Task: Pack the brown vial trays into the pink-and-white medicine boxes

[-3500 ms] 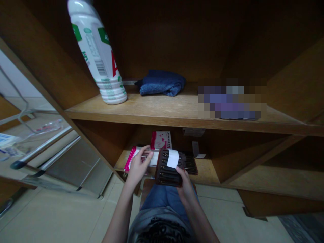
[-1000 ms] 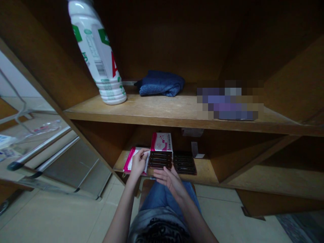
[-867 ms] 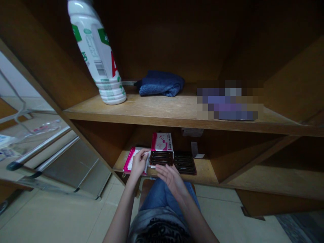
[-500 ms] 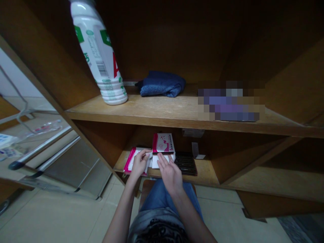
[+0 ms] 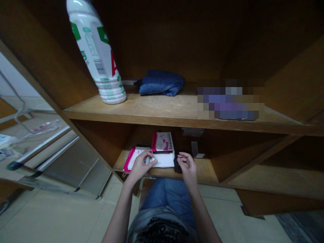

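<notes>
Two bare hands low at the front of the pale wooden lower shelf point(image 5: 205, 168), well apart from each other. Between and a little behind, an opened pink-and-white cardboard box point(image 5: 162, 141), lying with printed face up; directly in front of it, a plain white panel point(image 5: 165, 160). Left hand point(image 5: 139, 167): at the panel's left side, thumb and fingertips parted, thumb over the white. Beside and partly under that hand, a second pink-and-white printed box point(image 5: 131, 159). Right hand point(image 5: 187, 166): just right of the panel, fingers bent over a near-black flat tray point(image 5: 178, 167); cannot tell whether clamped on it or merely touching. Farther back, a small white card point(image 5: 194, 148), upright. Overhead, on the upper wooden shelf point(image 5: 157, 107): at left, a tall white plastic bottle point(image 5: 97, 55) with green and red print; at middle, a folded blue fabric cloth point(image 5: 162, 83); at right, a pixelated purplish patch point(image 5: 227, 103), unreadable. Off left, a grey metal-framed rack point(image 5: 63, 165). Below, blue jeans point(image 5: 162, 192).
</notes>
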